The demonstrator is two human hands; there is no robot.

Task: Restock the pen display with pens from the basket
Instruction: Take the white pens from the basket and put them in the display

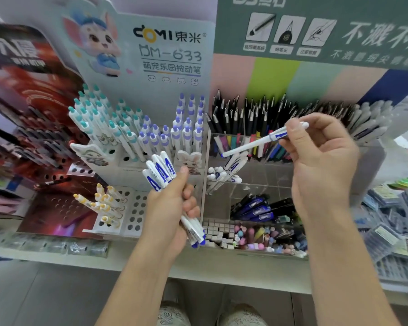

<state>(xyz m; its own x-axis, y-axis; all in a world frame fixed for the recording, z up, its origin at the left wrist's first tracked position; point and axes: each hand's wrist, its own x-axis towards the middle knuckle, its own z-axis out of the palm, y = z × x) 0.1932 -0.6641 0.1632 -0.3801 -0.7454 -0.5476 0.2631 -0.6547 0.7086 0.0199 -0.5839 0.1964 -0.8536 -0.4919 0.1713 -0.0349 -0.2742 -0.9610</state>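
Observation:
My left hand point(172, 208) grips a bundle of white pens with blue markings point(161, 174), caps up, blue tips poking out below my palm. My right hand point(320, 156) pinches a single white pen with a blue band point(257, 142), held slanted above the clear acrylic pen display point(264, 182). Several matching white and blue pens point(226, 172) lean in the left corner of that display's middle compartment. The basket is not in view.
A Domi stand point(137, 142) at the left holds teal, purple and yellow click pens. Black pens point(245, 114) fill the rear row on the right. Dark blue pens point(254, 205) and small erasers point(257, 234) lie lower down. The shelf edge point(222, 269) runs below.

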